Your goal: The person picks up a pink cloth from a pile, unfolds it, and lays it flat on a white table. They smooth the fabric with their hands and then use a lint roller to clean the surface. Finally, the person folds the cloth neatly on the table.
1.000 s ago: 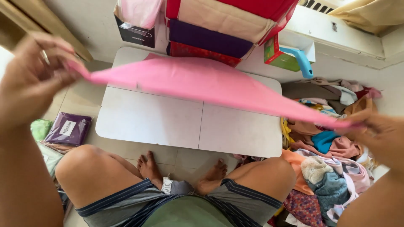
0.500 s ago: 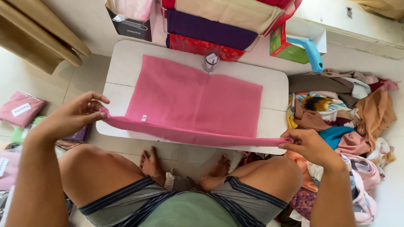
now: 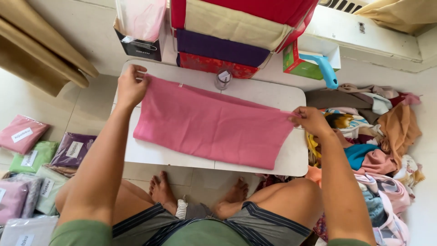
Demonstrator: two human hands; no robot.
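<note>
Cloth, pink: lies flat on white tabletop, doubled over into a long band, near edge fold visible, far edge reaching toward the stacked boxes; left end square, right end tapering to a corner at the tabletop's right side.
Left hand: grip pinched shut on the cloth's far left corner, pressing it down near the tabletop's back edge.
Right hand: grip closed on the cloth's right corner, held just above the tabletop's right edge, pulling the layers taut.
Progress, judged: first fold laid and being squared; further folds down to packet size apparently outstanding; bagging not begun.
Small clear cup: upright, just beyond the cloth's far edge, apart from both hands.
Bagged folded cloths: pink, green, purple, on the floor at left, well apart.
Loose heap of mixed fabrics: on the floor at right, beside the right forearm, unfolded.
</note>
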